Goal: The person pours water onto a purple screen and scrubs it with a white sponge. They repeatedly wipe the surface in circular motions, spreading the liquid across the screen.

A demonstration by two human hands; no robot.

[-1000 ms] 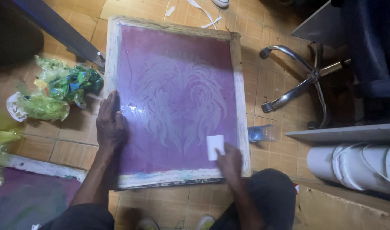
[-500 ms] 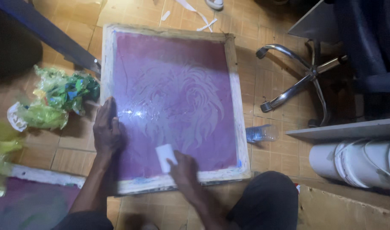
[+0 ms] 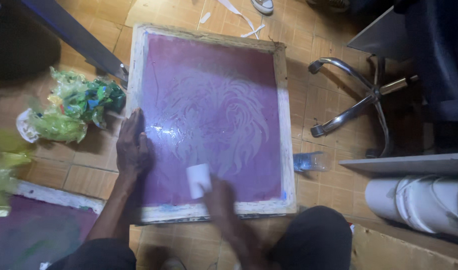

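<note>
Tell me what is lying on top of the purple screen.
On the purple screen: the left hand pressed flat, the right hand holding a white card, and a wet sheen. The mesh beneath them is covered.

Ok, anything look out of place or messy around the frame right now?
A few things. Crumpled green plastic bags lie loose on the floor left of the screen frame, a small clear bottle lies tipped on its side to the right, and white strips are scattered above.

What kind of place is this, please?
Probably a small screen-printing workshop, with work done on the floor. A wooden-framed screen with purple mesh and a lion stencil lies on tiles; a second screen lies at lower left, and white rolls lie at right.
</note>
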